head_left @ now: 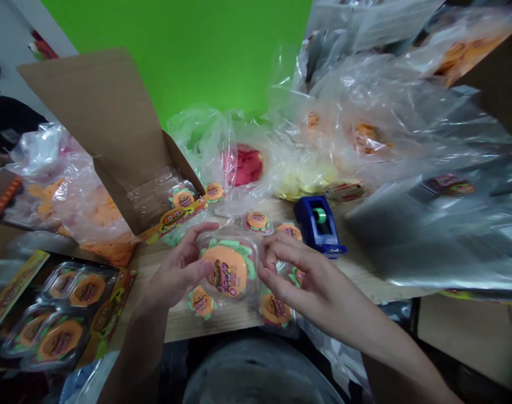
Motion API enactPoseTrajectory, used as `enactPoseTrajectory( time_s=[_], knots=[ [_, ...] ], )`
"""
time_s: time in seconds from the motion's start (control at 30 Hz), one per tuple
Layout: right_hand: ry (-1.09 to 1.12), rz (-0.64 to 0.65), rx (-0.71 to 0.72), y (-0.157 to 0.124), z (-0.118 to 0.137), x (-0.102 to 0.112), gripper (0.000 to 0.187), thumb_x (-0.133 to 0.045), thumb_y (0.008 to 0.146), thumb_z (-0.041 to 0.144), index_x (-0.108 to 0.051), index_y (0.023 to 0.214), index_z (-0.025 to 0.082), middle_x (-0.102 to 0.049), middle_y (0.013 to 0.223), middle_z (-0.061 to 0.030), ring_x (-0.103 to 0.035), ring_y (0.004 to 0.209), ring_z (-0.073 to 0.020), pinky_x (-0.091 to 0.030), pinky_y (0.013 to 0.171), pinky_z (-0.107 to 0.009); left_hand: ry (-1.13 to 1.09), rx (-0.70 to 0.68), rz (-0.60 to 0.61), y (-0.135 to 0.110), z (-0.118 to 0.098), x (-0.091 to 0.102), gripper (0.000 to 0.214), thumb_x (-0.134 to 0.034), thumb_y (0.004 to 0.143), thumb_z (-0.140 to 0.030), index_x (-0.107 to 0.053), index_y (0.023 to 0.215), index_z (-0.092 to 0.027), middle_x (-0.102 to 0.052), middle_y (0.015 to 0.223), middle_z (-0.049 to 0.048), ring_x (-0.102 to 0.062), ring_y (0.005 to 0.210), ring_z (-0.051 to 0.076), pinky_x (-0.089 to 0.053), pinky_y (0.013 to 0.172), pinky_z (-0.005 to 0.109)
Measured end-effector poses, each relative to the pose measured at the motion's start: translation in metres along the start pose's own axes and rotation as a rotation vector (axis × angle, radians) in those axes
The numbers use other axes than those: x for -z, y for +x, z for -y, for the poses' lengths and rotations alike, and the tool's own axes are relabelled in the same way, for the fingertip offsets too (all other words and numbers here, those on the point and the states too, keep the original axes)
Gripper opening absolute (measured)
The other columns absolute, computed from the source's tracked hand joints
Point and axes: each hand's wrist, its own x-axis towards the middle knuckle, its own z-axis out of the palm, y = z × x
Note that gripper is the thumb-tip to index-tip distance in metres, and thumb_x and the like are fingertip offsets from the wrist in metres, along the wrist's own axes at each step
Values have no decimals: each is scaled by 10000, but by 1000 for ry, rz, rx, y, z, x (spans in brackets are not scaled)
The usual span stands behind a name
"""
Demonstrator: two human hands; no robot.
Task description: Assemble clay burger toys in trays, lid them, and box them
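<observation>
A wooden bench [234, 324] is fronting a green panel [175, 50]. Above it, my left hand [178, 272] is gripping a squarish burger-gummy pack [233, 266], facing print-side up, long axis unclear; my right hand [304, 269] is curling alongside, grip unclear.

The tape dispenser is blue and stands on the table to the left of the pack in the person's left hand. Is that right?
Not quite: the side is wrong. In the head view, the blue tape dispenser stands on the table to the right of the pack in the person's left hand.
</observation>
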Motion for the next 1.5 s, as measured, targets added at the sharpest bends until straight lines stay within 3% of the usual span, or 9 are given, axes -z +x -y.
enactPoseTrajectory(
  time_s=[0.17,0.4,0.57,0.77,0.97,1.13,1.23,1.33,1.5],
  knots=[
    [38,170,70,-4,-3,7,95,-462,890,220,-528,821,217,-586,880,-16,-566,864,-153,-459,806,-285,-78,44,-56,5,4,-2,404,-820,588,-320,-633,935,-234,-695,795,-22,-657,685,123,-531,634,204],
    [-70,47,36,-3,-29,-3,85,-549,868,300,-569,824,229,-631,816,-18,-585,734,-167,-493,662,-281,-35,140,-66,9,15,5,365,-791,606,-283,-651,936,-215,-681,831,-8,-622,733,125,-498,678,218],
    [-5,115,32,2,-25,-7,179,-556,866,319,-605,729,215,-648,722,3,-594,670,-148,-475,603,-247,1,180,-73,9,13,10,348,-784,588,-260,-662,910,-204,-668,817,-5,-605,724,120,-477,668,208],
    [71,169,-11,-3,-10,12,231,-562,858,324,-569,661,204,-554,627,29,-532,582,-102,-418,501,-191,-94,126,-159,13,2,3,364,-786,496,-348,-678,813,-207,-700,767,-4,-631,650,146,-492,585,227],
    [241,-97,6,-7,1,5,89,-632,820,303,-604,797,222,-611,751,5,-587,700,-127,-476,597,-214,-103,126,-213,7,2,6,284,-713,522,-420,-642,716,-224,-679,625,-25,-646,600,184,-486,536,266],
    [283,-177,171,1,11,-17,75,-643,827,266,-582,814,223,-603,821,3,-591,804,-141,-477,724,-263,-120,166,-92,8,5,-6,274,-684,554,-450,-639,700,-222,-650,559,-37,-629,573,170,-450,504,241],
    [193,-233,210,3,8,-21,107,-638,833,269,-544,812,224,-565,789,13,-565,761,-133,-465,686,-253,-104,231,-62,10,5,-7,283,-693,557,-472,-643,650,-209,-616,493,-38,-597,507,150,-446,491,233],
    [-43,-308,323,0,1,-18,146,-630,840,256,-540,955,247,-553,869,-6,-554,828,-147,-461,717,-267,-108,283,-89,11,6,-1,300,-716,557,-478,-652,637,-196,-636,521,-31,-582,488,134,-459,498,228],
    [-436,-186,606,-5,-4,-10,157,-488,917,193,-599,1019,239,-626,937,-34,-566,855,-173,-437,752,-345,-162,369,-40,10,16,6,287,-696,646,-446,-665,657,-160,-653,554,-27,-565,489,97,-463,554,205]
  ],
)
